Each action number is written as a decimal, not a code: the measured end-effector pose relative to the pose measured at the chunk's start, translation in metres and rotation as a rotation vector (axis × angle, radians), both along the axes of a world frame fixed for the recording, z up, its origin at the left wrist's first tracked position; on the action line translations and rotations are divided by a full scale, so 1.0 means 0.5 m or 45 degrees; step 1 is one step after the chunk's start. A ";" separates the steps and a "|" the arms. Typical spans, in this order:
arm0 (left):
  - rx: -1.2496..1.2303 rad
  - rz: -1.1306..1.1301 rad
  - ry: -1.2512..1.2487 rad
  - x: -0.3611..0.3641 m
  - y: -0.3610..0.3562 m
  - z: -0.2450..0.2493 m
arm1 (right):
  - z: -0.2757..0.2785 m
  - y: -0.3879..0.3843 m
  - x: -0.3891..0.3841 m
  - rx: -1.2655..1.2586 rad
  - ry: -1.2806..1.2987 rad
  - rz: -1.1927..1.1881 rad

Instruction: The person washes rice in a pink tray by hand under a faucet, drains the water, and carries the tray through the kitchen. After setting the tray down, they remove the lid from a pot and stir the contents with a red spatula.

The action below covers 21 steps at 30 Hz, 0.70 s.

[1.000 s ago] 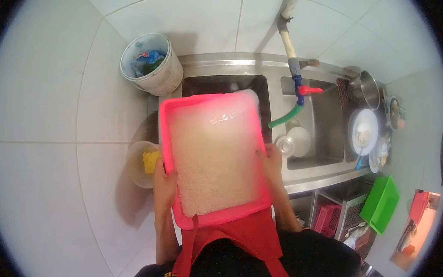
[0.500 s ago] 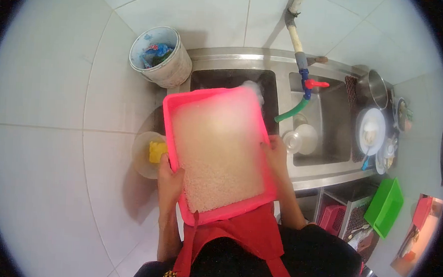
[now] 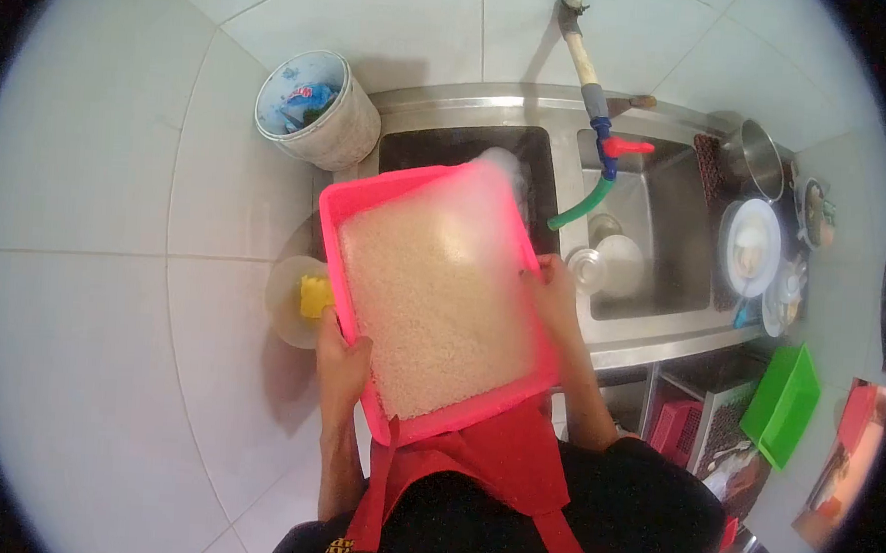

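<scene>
In front of the sink [image 3: 649, 353], and partly over its left basin, is a pink tray [image 3: 476, 410], turned a little aslant to the sink's front edge. Pale rice [image 3: 441, 316] covers its bottom; toward the corner nearest the sink's middle, the grains vanish under cloudy, whitish water [image 3: 471, 213]. A white blur shows at that corner, above the left basin — too smeared to make out clearly.

The left hand [image 3: 344, 356] grips the tray's left wall, thumb along the rim, in front of the sink's left end. The right hand [image 3: 552, 292] grips the opposite wall, close to the sink's front edge between the two basins. The undersides of both hands are hidden. A red apron [image 3: 493, 469] hangs from the person's front, just behind the tray on the side away from the sink.

At the sink's left end stands a white bucket [image 3: 342, 136] with blue plastic inside; nearer the person, left of the sink, is a round tub [image 3: 285, 323] holding something yellow [image 3: 314, 297]. Above the sink's middle hangs a green hose [image 3: 587, 204] — its tap has a red handle [image 3: 630, 146]. White dishes [image 3: 619, 266] lie in the sink's right basin.
</scene>
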<state>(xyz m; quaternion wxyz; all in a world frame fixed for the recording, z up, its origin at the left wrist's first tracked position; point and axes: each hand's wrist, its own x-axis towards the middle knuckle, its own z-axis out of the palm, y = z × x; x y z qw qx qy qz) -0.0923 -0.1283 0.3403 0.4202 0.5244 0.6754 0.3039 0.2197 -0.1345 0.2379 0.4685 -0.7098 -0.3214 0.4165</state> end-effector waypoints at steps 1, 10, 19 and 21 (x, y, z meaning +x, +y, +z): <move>0.003 0.003 -0.017 0.004 -0.002 0.006 | -0.002 -0.002 0.000 0.002 0.000 -0.002; 0.071 -0.031 0.056 0.020 -0.035 0.037 | -0.005 -0.024 0.001 -0.008 -0.367 0.119; -0.041 -0.019 0.220 0.040 -0.052 0.075 | 0.040 0.182 -0.085 0.418 -0.885 0.580; -0.038 0.015 0.210 0.042 -0.054 0.074 | 0.018 0.237 -0.106 0.351 -0.958 0.635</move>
